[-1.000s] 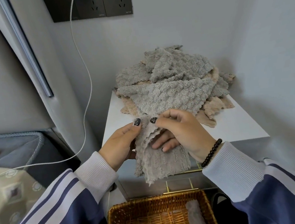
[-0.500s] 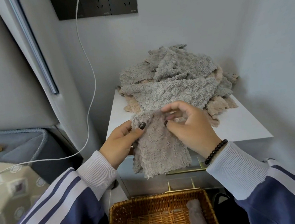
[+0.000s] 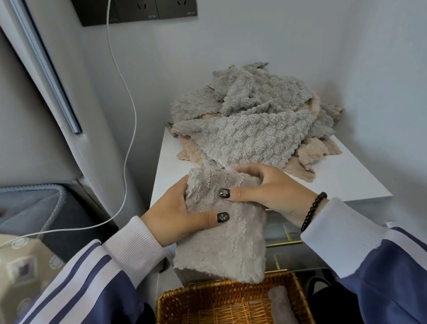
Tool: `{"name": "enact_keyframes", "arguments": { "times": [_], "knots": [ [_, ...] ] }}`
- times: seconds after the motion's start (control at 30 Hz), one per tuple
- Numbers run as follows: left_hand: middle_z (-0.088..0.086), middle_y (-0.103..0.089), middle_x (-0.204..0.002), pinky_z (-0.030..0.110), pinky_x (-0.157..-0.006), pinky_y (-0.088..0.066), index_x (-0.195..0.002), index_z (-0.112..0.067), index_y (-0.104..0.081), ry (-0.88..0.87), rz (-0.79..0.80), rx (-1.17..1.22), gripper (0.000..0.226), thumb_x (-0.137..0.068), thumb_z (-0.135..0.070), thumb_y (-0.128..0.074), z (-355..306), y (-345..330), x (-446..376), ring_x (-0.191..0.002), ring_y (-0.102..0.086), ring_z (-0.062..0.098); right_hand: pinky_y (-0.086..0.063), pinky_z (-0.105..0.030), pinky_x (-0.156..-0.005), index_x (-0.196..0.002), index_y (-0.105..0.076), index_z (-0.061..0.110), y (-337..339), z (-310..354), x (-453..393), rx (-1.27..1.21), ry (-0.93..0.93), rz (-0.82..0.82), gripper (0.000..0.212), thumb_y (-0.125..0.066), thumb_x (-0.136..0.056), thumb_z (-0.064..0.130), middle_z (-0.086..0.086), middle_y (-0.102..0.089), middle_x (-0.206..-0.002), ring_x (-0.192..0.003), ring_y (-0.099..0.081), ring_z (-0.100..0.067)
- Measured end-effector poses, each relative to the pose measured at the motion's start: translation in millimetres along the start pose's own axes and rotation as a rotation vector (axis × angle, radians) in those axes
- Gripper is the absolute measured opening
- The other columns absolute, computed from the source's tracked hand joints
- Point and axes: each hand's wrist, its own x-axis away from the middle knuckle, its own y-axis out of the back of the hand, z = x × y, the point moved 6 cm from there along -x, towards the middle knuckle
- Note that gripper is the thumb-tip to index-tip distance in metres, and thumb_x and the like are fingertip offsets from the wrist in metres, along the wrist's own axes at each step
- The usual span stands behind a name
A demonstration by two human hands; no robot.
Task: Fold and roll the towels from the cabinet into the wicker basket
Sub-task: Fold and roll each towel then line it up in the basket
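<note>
At far left lies a patterned beige cover (image 3: 14, 274) beside a grey fabric bin (image 3: 31, 201) with a corded rim. A white cable (image 3: 126, 133) drops from the dark wall socket panel (image 3: 138, 4) and trails off to the left.

The left hand (image 3: 175, 216) grips the left edge of the held towel (image 3: 223, 237); its thumb lies flat across the front face, the other fingers hidden behind the cloth. The towel is a folded strip of grey-beige plush fleece, roughly rectangular, with a wavy scalloped lower hem. Its long axis runs near vertical — the top end is bunched between the two hands at the front edge of the white cabinet top (image 3: 336, 180), and the free end hangs down, pointing towards the wicker basket (image 3: 168, 313) just below.

The right hand (image 3: 273, 187) grips the upper right of the same towel, thumb pressed on the front face and fingers curled over the top edge; a black bead bracelet (image 3: 313, 210) circles the wrist. Both sleeves are blue with white stripes and ribbed white cuffs.

The basket is rectangular, woven of honey-brown cane, and holds one rolled grey towel (image 3: 283, 312) against its right wall, its long axis running front to back.

Behind the hands, a loose heap of towels (image 3: 250, 123) — grey waffle-textured fleece over pale peach pieces — covers the rear of the cabinet top, into the wall corner.
</note>
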Motion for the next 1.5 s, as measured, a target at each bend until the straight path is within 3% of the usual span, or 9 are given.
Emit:
{"name": "enact_keyframes", "arguments": {
  "times": [0.17, 0.3, 0.47, 0.6, 0.7, 0.93, 1.13, 1.33, 1.5],
  "knots": [
    [0.001, -0.07, -0.112, 0.024, -0.088, -0.051, -0.121, -0.009, -0.055, -0.035, 0.038, -0.083, 0.071, -0.057, -0.019, -0.081, -6, 7, 4, -0.106, -0.065, 0.017, -0.052, -0.017, -0.078, -0.103, -0.063, 0.018, -2, 1, 8, 0.112, -0.097, 0.247, 0.048, -0.08, -0.062, 0.034, 0.004, -0.068, -0.105, -0.097, -0.064, -0.008],
    [0.0, -0.073, -0.104, 0.025, -0.082, -0.056, -0.112, -0.014, -0.063, 0.069, -0.072, -0.111, 0.061, -0.056, -0.025, -0.085, -2, 18, 3, -0.097, -0.069, 0.017, -0.038, -0.029, -0.106, -0.139, -0.044, 0.012, -1, 6, 7, 0.235, -0.031, 0.121, 0.092, -0.075, -0.061, 0.049, 0.01, -0.049, -0.133, -0.124, -0.049, -0.011],
    [0.002, -0.075, -0.092, 0.03, -0.071, -0.06, -0.095, -0.014, -0.07, 0.232, -0.15, -0.091, 0.058, -0.043, -0.024, -0.094, 0, 28, 2, -0.086, -0.072, 0.019, -0.051, -0.03, -0.083, -0.142, -0.039, 0.015, 8, 13, 3, 0.138, 0.069, -0.121, 0.075, -0.071, -0.08, 0.043, 0.012, -0.054, -0.116, -0.062, -0.054, 0.0],
    [0.009, -0.074, -0.094, 0.04, -0.074, -0.06, -0.101, -0.007, -0.068, 0.175, -0.475, 0.144, 0.045, -0.059, -0.014, -0.083, -2, 52, -1, -0.087, -0.072, 0.027, -0.045, -0.039, -0.1, -0.144, -0.036, 0.01, 5, 10, -3, 0.215, 0.115, -0.219, 0.074, -0.064, -0.086, 0.045, -0.002, -0.046, -0.141, -0.113, -0.057, -0.02],
    [0.014, -0.072, -0.1, 0.049, -0.089, -0.053, -0.103, -0.007, -0.069, 0.252, -0.63, 0.314, 0.03, -0.076, -0.016, -0.078, 11, 63, -3, -0.098, -0.068, 0.034, -0.043, -0.023, -0.066, -0.135, -0.044, 0.01, -8, 5, -6, 0.325, 0.145, -0.255, 0.061, -0.059, -0.089, 0.047, 0.003, -0.063, -0.095, -0.074, -0.059, -0.007],
    [0.008, -0.074, -0.098, 0.027, -0.061, -0.057, -0.113, -0.006, -0.064, 0.362, -0.272, 0.224, 0.046, -0.069, -0.01, -0.079, 20, 23, -8, -0.084, -0.072, 0.02, -0.034, -0.009, -0.064, -0.131, -0.047, 0.011, -6, 5, -11, 0.303, 0.212, -0.402, 0.052, -0.057, -0.091, 0.043, 0.0, -0.054, -0.128, -0.082, -0.049, 0.001],
    [0.016, -0.071, -0.107, 0.033, -0.068, -0.06, -0.115, 0.001, -0.061, 0.358, -0.318, 0.233, 0.041, -0.076, -0.001, -0.07, 24, 36, -4, -0.089, -0.071, 0.026, -0.032, -0.017, -0.081, -0.132, -0.047, 0.009, -10, 4, -11, 0.225, 0.192, -0.37, 0.052, -0.057, -0.092, 0.04, 0.001, -0.053, -0.119, -0.113, -0.051, -0.015],
    [0.01, -0.072, -0.094, 0.029, -0.057, -0.057, -0.108, -0.005, -0.065, 0.482, -0.252, 0.343, 0.049, -0.062, -0.017, -0.076, 27, 22, 4, -0.074, -0.07, 0.019, -0.032, -0.004, -0.075, -0.13, -0.045, 0.012, -13, 12, -4, 0.12, 0.277, -0.359, 0.047, -0.055, -0.092, 0.039, 0.02, -0.047, -0.106, -0.098, -0.046, 0.006],
    [-0.005, -0.071, -0.103, 0.024, -0.055, -0.054, -0.141, -0.013, -0.041, 0.179, -0.403, 0.244, 0.079, -0.071, -0.001, -0.077, 13, 39, -1, -0.081, -0.071, 0.011, -0.038, -0.004, -0.064, -0.112, -0.048, 0.019, -9, 6, -8, 0.108, 0.271, -0.383, 0.032, -0.059, -0.091, 0.039, 0.017, -0.054, -0.098, -0.087, -0.051, 0.004]
  ]
}}
